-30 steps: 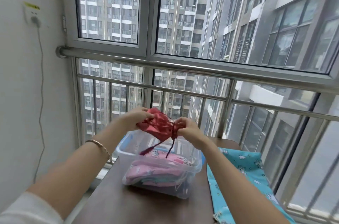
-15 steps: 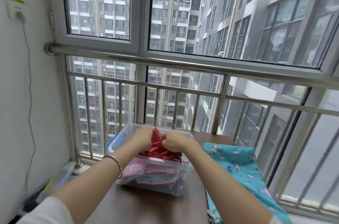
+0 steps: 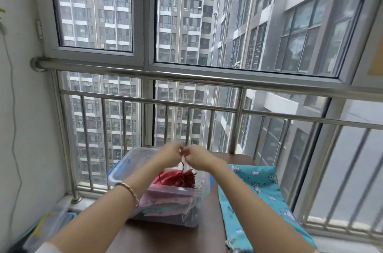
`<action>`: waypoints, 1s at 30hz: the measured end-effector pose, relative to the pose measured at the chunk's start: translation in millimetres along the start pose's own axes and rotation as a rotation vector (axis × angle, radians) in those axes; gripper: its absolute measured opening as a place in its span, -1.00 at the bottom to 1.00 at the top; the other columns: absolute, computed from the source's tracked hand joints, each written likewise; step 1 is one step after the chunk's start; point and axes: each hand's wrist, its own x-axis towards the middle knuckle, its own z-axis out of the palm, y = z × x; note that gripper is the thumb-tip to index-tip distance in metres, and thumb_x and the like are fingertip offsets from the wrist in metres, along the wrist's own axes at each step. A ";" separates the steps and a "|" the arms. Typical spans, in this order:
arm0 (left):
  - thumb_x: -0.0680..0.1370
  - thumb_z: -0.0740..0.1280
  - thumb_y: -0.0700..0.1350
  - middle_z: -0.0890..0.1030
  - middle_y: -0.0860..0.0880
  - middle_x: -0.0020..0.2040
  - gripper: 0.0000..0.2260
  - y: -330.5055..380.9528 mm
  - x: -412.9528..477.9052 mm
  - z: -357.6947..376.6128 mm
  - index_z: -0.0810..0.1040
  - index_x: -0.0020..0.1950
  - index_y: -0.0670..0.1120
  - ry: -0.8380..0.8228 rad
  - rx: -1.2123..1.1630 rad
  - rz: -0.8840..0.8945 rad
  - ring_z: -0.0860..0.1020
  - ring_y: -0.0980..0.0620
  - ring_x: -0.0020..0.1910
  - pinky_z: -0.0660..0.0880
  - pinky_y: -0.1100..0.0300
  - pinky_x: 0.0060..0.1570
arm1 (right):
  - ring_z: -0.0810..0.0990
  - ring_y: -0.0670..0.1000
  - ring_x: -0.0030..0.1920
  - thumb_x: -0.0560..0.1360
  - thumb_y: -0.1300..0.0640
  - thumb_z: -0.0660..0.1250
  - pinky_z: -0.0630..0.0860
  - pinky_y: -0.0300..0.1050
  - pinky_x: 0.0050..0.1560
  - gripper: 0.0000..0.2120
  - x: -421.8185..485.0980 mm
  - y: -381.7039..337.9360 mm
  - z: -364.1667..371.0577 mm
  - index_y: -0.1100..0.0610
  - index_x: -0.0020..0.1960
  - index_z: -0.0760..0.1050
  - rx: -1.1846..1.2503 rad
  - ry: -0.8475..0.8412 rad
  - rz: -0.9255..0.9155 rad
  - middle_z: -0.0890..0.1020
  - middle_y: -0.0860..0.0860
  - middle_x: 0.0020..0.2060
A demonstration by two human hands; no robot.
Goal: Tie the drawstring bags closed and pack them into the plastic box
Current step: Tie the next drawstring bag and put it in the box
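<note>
1. The red bag [image 3: 176, 178] is seen lying inside the clear plastic box [image 3: 118, 172], on top of the pink bags [image 3: 165, 201].
2. Its drawstring [image 3: 183, 165] is pulled upward and pinched by the left hand [image 3: 171, 153] and the right hand [image 3: 196, 157], which are held close together above the box.
3. A teal bag [image 3: 259, 190], printed with white cartoon figures, is laid on the table [image 3: 165, 238] just right of the box.
4. A bracelet [image 3: 129, 189] is worn on the left wrist.

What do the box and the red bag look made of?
Plastic box: clear, glossy hard plastic, blue-rimmed; pink fabric shows through its wall. Red bag: thin, slightly shiny cloth, maybe satin; it crumples into soft folds.
</note>
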 end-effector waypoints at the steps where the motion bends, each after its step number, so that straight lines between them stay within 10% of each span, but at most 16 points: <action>1: 0.51 0.24 -0.32 0.62 -0.03 0.01 -0.75 17.1 0.2 -0.8 0.58 0.10 -0.10 0.083 -0.021 0.054 0.59 -0.01 -0.01 0.57 0.09 0.03 | 0.56 0.05 0.18 0.52 0.30 0.11 0.49 -0.06 0.20 -0.60 -5.5 6.7 -13.4 0.13 0.27 0.55 0.035 0.075 -0.001 0.60 0.07 0.23; 11: 0.50 0.23 -0.26 0.50 0.00 -0.25 -0.86 138.2 -32.7 73.6 0.38 -0.24 -0.08 0.040 0.006 0.329 0.50 -0.04 -0.19 0.31 0.19 -0.33 | 0.61 0.07 -0.12 0.48 0.35 0.14 0.60 0.03 -0.03 -0.68 -119.5 94.5 -46.8 0.21 0.11 0.59 0.032 0.246 0.190 0.66 0.14 0.03; 17: 0.55 0.29 -0.13 0.54 -0.17 0.14 -0.68 144.2 -58.3 146.1 0.35 0.25 -0.21 -0.279 0.249 0.314 0.53 -0.14 0.02 0.48 0.03 -0.08 | 0.63 0.07 0.03 0.45 0.34 0.10 0.58 0.00 0.07 -0.59 -185.1 151.2 -9.9 0.10 0.10 0.63 0.008 0.086 0.369 0.66 0.06 0.07; 22: 0.47 0.38 0.18 0.47 -0.03 -0.19 -0.59 120.8 -83.4 179.1 0.47 0.02 -0.16 -0.542 0.609 0.258 0.46 -0.08 -0.13 0.44 0.10 -0.15 | 0.50 -0.02 -0.18 0.38 0.28 0.29 0.46 -0.25 -0.27 -0.61 -220.1 183.5 11.8 0.08 0.18 0.58 -0.164 -0.148 0.563 0.51 0.00 -0.16; 25: 0.44 0.44 0.10 0.43 -0.03 -0.30 -0.62 110.2 -88.6 186.2 0.38 -0.09 -0.15 -0.531 0.585 0.259 0.46 -0.09 -0.22 0.46 0.08 -0.16 | 0.51 0.12 0.08 0.33 0.24 0.34 0.54 -0.01 0.05 -0.60 -225.3 200.7 25.1 0.08 0.16 0.47 -0.361 -0.223 0.635 0.45 0.10 0.12; 30: 0.49 0.37 -0.18 0.68 -0.17 -0.08 -0.84 111.3 -73.7 168.4 0.55 -0.02 -0.25 -0.532 0.466 0.211 0.53 0.00 -0.40 0.51 0.23 -0.37 | 0.51 0.13 -0.06 0.46 0.32 0.19 0.46 -0.02 -0.13 -0.73 -222.1 203.5 24.2 0.16 0.14 0.43 -0.459 -0.122 0.608 0.54 0.12 -0.01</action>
